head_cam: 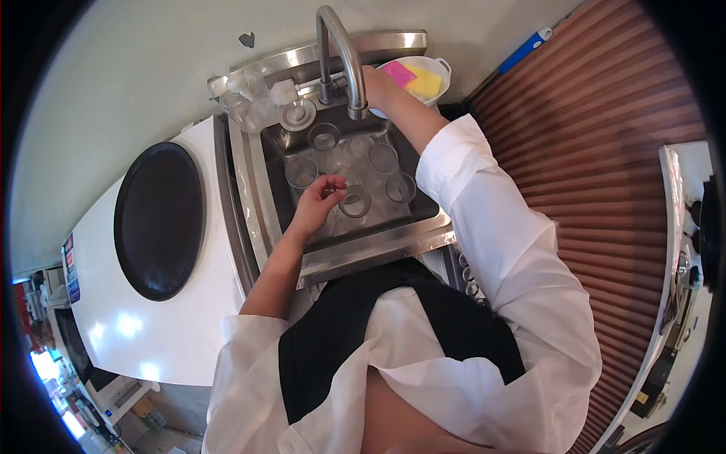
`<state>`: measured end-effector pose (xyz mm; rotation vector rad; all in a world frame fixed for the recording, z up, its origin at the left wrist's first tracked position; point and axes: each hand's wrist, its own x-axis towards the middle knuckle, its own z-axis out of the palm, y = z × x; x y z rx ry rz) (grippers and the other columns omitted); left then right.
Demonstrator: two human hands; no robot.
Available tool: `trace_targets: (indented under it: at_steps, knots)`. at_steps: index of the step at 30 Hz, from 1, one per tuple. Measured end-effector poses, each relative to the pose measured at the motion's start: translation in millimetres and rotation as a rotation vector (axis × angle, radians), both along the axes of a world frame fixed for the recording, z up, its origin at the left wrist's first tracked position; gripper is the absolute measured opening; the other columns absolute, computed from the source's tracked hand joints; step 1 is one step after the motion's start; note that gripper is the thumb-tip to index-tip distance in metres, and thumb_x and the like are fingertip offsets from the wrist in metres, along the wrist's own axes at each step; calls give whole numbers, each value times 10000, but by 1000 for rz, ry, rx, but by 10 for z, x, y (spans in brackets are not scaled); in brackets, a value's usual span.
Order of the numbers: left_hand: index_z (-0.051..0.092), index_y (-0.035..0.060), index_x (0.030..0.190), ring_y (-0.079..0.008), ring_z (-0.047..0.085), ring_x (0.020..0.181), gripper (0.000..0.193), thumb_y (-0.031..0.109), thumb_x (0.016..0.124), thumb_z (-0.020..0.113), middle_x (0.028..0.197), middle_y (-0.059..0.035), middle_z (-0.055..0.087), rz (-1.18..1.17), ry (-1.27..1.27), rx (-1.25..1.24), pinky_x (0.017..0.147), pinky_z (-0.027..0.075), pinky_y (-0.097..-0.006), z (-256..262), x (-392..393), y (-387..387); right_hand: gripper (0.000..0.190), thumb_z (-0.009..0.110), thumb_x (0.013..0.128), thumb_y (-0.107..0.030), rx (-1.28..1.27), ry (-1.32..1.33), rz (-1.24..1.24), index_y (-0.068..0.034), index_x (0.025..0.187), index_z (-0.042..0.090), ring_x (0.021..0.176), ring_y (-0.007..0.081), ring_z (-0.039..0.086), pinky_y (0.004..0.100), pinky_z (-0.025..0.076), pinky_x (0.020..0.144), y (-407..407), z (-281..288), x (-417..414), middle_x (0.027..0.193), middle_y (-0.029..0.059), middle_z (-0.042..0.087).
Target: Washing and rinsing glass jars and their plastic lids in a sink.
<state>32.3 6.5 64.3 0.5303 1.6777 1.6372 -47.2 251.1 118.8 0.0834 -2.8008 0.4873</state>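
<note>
Over the steel sink (pixel 278 196) hovers my left hand (pixel 320 201), its fingers curled and apart with nothing seen between them. Just beside its fingertips is a clear drinking glass (pixel 355 202). Several more clear glasses stand in the basin, among them one at the left (pixel 301 172) and one at the right (pixel 400 188). My right hand (pixel 375 85) reaches behind the spout of the tall steel faucet (pixel 355 74). Its fingers are hidden by the spout, so any grip is out of sight. Right of that hand is a white plastic basket (pixel 444 85) with a pink sponge (pixel 399 73) and a yellow sponge (pixel 425 83).
Clear plastic containers (pixel 247 102) and a round sink strainer (pixel 297 114) crowd the sink's back left corner. A black oval tray (pixel 160 221) lies on the white counter (pixel 108 335) at the left. Close on the right rises a ribbed brown wall panel (pixel 590 136), with a blue handle (pixel 522 52) against it.
</note>
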Motion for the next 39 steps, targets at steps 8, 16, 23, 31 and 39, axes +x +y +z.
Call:
trace_targets:
  at_steps: [8, 16, 23, 31, 39]
  knots:
    - [513, 25, 991, -94, 515, 817, 251, 70, 751, 565, 902, -27, 545, 87, -16, -44, 737, 400, -218, 6, -1, -189, 364, 540, 647, -174, 208, -78, 34, -131, 1008, 546, 984, 278, 468, 422, 391, 799, -30, 3, -162, 1045, 82, 511]
    - [512, 24, 1005, -101, 514, 838, 262, 81, 754, 562, 900, -27, 552, 103, -14, -60, 744, 400, -230, -65, 74, -323, 514, 583, 632, -350, -88, -131, -433, -157, 1097, 482, 1070, 299, 391, 437, 373, 830, 661, -187, 53, 1151, 105, 421]
    - [512, 29, 1005, -97, 508, 829, 255, 93, 762, 555, 891, -19, 558, 130, -39, -117, 738, 386, -224, -105, 159, -454, 648, 656, 571, -427, 401, -298, -386, -205, 1141, 441, 1030, 320, 417, 450, 353, 840, 444, -337, 213, 1146, 138, 404]
    - [504, 25, 1010, -92, 499, 831, 259, 89, 763, 551, 906, -22, 554, 149, -79, -121, 743, 385, -223, -75, 181, -480, 546, 657, 590, -369, 328, -358, -427, -187, 1062, 449, 987, 299, 464, 451, 370, 791, 642, -376, 8, 1043, 120, 489]
    - [501, 12, 1010, -104, 491, 855, 260, 95, 768, 546, 918, -33, 545, 149, -47, -63, 764, 387, -224, 14, 27, -388, 555, 625, 686, -330, -569, 146, -328, -148, 1150, 380, 936, 206, 510, 384, 413, 740, 689, 15, 322, 1024, 74, 516]
